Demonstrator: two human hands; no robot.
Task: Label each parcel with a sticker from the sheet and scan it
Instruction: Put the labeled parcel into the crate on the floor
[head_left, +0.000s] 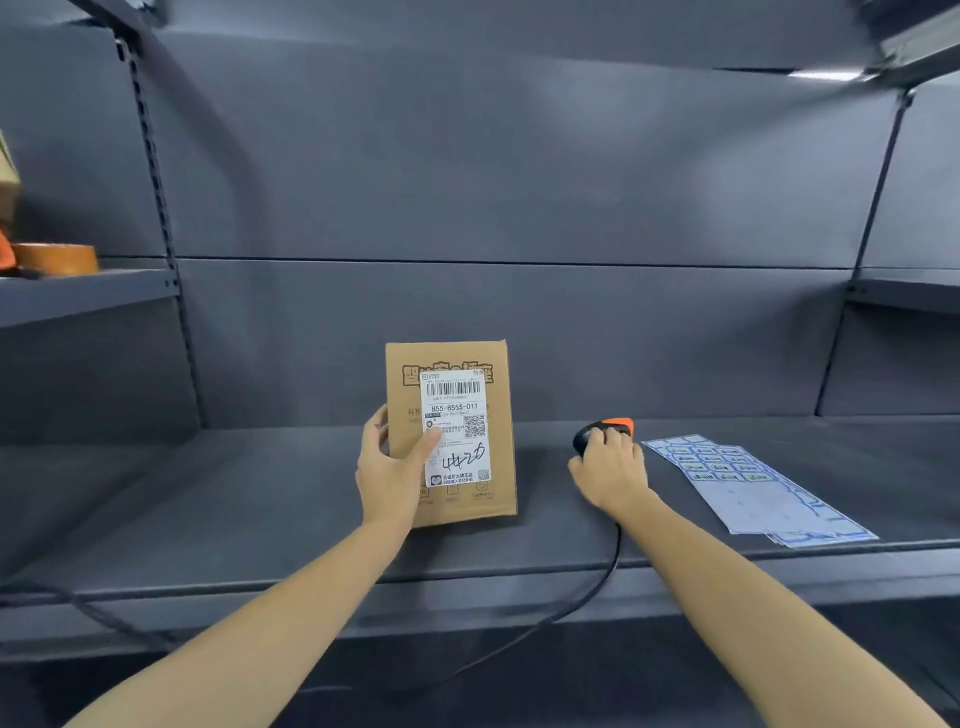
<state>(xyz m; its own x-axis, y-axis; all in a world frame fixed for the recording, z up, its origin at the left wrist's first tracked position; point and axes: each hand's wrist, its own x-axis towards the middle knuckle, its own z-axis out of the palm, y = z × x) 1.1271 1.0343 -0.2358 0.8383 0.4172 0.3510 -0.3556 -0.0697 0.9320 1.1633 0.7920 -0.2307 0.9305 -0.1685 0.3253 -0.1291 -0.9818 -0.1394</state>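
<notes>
Parcel (451, 434), a brown cardboard box, stands upright near the middle of the dark shelf (260, 499), its lower edge resting on the shelf surface and its long axis vertical. We note that its broad face points toward the near side, at the camera, and carries a white shipping label (456, 427) with barcode at the top, printed number beneath and a handwritten mark lower down; the label reads right way up. We find the left hand (390, 465) gripping the box at its left edge, thumb laid across the front onto the label and fingers wrapped behind. We find the right hand (609, 467) closed over the black and orange scanner (602, 432), which rests on the shelf to the right of the box and apart from it, its cable (597, 587) trailing over the near edge. The sticker sheet (748, 483) lies flat further right, with stickers left in its far rows and the near part largely peeled. We cannot make out one of those small stickers on the visible face of the box, so we cannot confirm labelling as done. We judge the scan as about to begin, the scanner not yet raised to the barcode. We see no other parcels on this shelf; the count remaining cannot be stated. A tape roll (57, 258) sits on the far left shelf.
</notes>
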